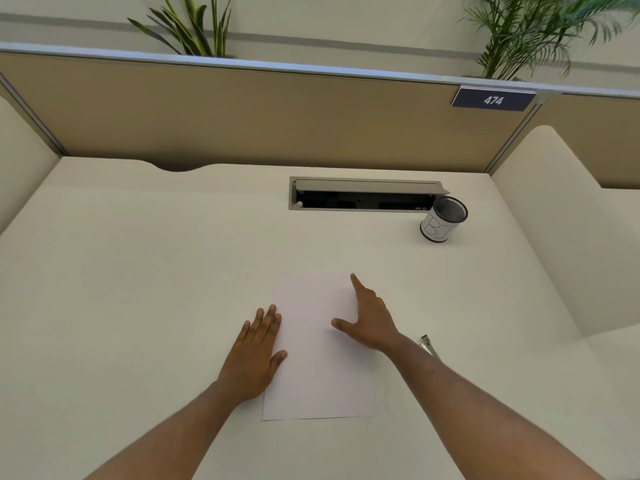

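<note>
- A white sheet of paper [318,358] lies flat on the cream desk [138,271], straight ahead of the person at 12 o'clock.
- The left hand [254,355] rests flat at the sheet's 9 o'clock edge, fingers straight and close together, thumb on the paper.
- The right hand [370,322] presses the sheet's 2 o'clock corner, index finger straight, thumb spread wide; the other fingers are hidden, so I cannot tell how they lie.
- A small metal tool, perhaps a stapler [429,346], lies just beside the right wrist at 3 o'clock, partly hidden.
- A mesh pen cup [443,220] stands at 1 o'clock, touching the open cable tray [363,199].
- A sign [493,99] reads 474 on the partition.
</note>
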A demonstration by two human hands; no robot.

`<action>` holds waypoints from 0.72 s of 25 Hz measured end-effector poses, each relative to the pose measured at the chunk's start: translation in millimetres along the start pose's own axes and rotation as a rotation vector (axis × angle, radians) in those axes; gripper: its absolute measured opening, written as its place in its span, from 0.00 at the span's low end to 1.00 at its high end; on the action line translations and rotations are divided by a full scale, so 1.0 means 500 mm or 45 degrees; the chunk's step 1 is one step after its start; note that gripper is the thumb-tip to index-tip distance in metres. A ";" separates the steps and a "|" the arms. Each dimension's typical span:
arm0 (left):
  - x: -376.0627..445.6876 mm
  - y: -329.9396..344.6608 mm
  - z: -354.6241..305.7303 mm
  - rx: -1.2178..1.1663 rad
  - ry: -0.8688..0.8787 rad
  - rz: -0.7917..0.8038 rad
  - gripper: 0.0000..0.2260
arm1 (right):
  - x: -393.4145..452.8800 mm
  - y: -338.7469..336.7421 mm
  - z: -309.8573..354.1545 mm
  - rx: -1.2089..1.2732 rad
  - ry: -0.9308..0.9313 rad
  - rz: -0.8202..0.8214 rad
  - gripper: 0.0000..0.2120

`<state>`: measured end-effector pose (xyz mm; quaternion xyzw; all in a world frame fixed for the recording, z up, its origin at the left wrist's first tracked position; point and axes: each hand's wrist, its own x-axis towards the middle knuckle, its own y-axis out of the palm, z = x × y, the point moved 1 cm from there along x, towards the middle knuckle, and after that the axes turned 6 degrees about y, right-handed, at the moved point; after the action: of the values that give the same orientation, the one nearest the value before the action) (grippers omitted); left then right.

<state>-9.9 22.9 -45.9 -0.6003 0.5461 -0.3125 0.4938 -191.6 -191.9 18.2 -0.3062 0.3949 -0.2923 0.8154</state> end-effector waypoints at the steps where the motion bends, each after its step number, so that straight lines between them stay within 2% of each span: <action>1: 0.000 -0.001 0.000 -0.003 -0.004 -0.005 0.38 | -0.005 0.006 0.004 0.035 0.009 -0.044 0.55; 3: -0.001 -0.003 -0.003 0.009 -0.004 -0.006 0.36 | -0.009 0.015 0.013 0.058 0.033 -0.100 0.58; 7: 0.000 -0.004 -0.005 0.024 -0.016 0.018 0.34 | -0.010 0.030 0.025 0.131 0.070 -0.084 0.60; 11: 0.001 -0.004 -0.005 0.013 -0.026 0.047 0.34 | -0.023 0.038 0.028 0.902 0.273 -0.059 0.56; 13: 0.002 -0.005 -0.006 0.016 -0.027 0.040 0.34 | -0.038 0.042 0.027 1.118 0.373 -0.076 0.54; 16: 0.000 -0.006 -0.008 0.038 -0.033 0.073 0.34 | -0.051 0.071 0.018 0.827 0.403 -0.109 0.49; 18: 0.001 -0.007 -0.009 0.023 -0.038 0.076 0.35 | -0.056 0.094 0.029 0.785 0.381 -0.011 0.43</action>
<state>-12.8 21.1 -41.5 -0.5838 0.5536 -0.2935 0.5163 -183.1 -137.7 4.5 -0.0009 0.4020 -0.4431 0.8013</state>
